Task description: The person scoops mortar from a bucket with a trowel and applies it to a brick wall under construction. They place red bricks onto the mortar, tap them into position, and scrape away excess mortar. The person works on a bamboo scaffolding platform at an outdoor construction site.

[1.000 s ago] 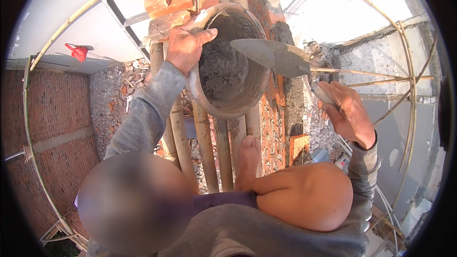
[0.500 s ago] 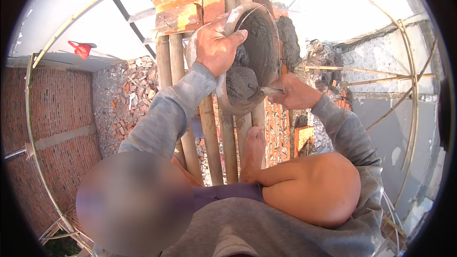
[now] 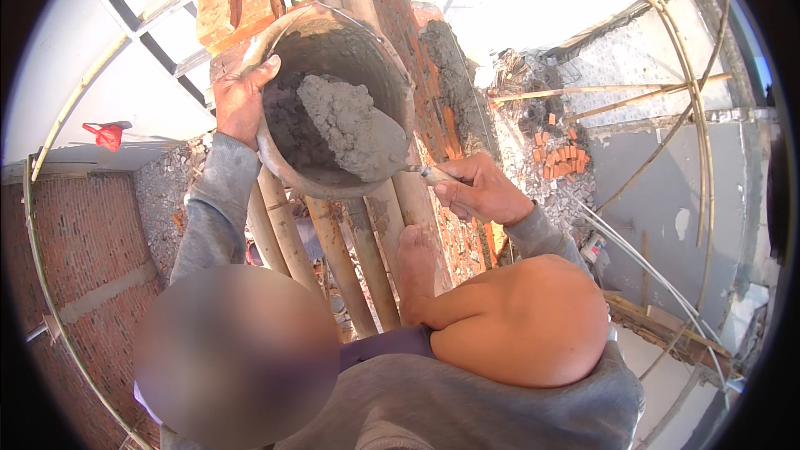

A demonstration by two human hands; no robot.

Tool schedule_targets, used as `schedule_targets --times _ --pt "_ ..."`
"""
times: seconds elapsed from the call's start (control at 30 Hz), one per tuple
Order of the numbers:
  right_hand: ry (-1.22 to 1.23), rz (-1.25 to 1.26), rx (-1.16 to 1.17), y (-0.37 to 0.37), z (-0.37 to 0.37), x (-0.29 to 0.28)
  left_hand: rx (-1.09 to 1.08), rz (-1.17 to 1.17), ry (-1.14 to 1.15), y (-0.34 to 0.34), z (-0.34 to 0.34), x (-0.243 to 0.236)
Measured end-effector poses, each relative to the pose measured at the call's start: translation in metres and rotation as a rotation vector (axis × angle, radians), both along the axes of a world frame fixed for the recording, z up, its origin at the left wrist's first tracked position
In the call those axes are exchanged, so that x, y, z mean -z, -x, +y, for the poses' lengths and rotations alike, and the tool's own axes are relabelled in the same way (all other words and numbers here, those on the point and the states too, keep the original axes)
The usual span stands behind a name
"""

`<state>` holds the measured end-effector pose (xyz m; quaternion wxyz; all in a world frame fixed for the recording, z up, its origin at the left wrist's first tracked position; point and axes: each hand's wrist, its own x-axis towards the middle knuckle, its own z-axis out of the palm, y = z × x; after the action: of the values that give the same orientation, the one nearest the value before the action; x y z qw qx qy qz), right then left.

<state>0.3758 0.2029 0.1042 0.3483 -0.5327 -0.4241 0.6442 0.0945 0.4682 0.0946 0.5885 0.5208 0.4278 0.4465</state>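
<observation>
A mortar-smeared bucket (image 3: 275, 150) rests on the bamboo poles in front of me, its mouth turned up toward me. My left hand (image 3: 241, 102) grips its left rim, thumb over the edge. With my right hand (image 3: 483, 190) I hold a trowel (image 3: 387, 148) by its handle at the bucket's lower right. A heap of wet grey mortar (image 3: 337, 117) lies on the blade, inside the bucket's mouth. More mortar lines the bucket's inner wall and bottom.
Orange bricks (image 3: 237, 8) are stacked beyond the bucket on the left. Bamboo poles (image 3: 333, 254) form the platform under my bare foot. A brick wall top with fresh mortar (image 3: 454, 75) runs along the right. Rubble and stacked bricks (image 3: 560, 154) lie far below.
The trowel has come up loaded with a heap of mortar; before, its blade lay low in the bucket. The bucket's mouth faces me more, and my view has shifted right.
</observation>
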Motion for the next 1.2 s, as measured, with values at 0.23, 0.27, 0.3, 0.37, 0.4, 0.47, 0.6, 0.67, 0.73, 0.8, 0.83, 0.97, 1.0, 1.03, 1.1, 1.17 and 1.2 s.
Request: schedule_targets --times 0.23,0.27,0.3,0.37,0.4,0.47,0.6,0.67,0.73,0.8,0.83,0.97,1.0,1.03,1.1,1.17,1.2 --pt "-0.030 -0.239 0.439 -0.034 -0.056 -0.058 0.013 -0.013 0.113 0.026 0.013 0.005" --pt "-0.045 -0.329 0.505 -0.039 -0.060 -0.060 0.004 -0.004 0.138 0.028 0.015 0.005" --pt "-0.035 -0.368 0.549 -0.044 -0.062 -0.059 0.011 0.017 0.106 0.029 0.016 0.005" --pt "-0.008 -0.450 0.614 -0.055 -0.062 -0.045 -0.009 0.055 0.118 0.030 0.017 0.007" --pt "-0.007 -0.553 0.641 -0.059 -0.060 -0.033 0.033 -0.012 0.134 0.031 0.016 0.007" --pt "-0.014 -0.731 0.657 -0.070 -0.047 0.002 0.020 0.032 0.083 0.031 0.016 0.008" --pt "-0.242 -1.237 0.530 -0.078 -0.011 0.084 0.030 -0.033 0.155 0.034 0.018 0.008" --pt "-0.291 -1.382 0.535 -0.070 0.002 0.111 0.041 -0.024 0.159 0.035 0.019 0.008" --pt "-0.377 -1.399 0.606 -0.064 -0.003 0.117 0.026 -0.032 0.160 0.036 0.018 0.008" --pt "-0.368 -1.418 0.609 -0.070 -0.010 0.109 0.048 -0.084 0.164 0.037 0.017 0.010" --pt "-0.369 -1.430 0.584 -0.079 -0.013 0.101 0.039 -0.055 0.149 0.037 0.017 0.012" --pt "-0.102 -0.959 0.550 -0.166 0.025 0.074 0.026 -0.029 0.121 0.041 0.018 0.016" --pt "-0.023 -0.659 0.533 -0.198 0.047 0.070 0.037 -0.034 0.136 0.043 0.018 0.016" --pt "-0.183 -0.588 0.428 -0.227 0.071 0.070 0.045 -0.051 0.143 0.044 0.019 0.015" --pt "-0.152 -0.986 -0.054 -0.283 0.135 0.067 0.029 -0.050 0.207 0.046 0.019 0.014" --pt "0.011 -0.889 -0.222 -0.309 0.173 0.067 0.042 -0.078 0.241 0.048 0.019 0.014" --pt "0.147 -0.844 -0.219 -0.313 0.185 0.065 0.044 -0.058 0.242 0.049 0.019 0.015"
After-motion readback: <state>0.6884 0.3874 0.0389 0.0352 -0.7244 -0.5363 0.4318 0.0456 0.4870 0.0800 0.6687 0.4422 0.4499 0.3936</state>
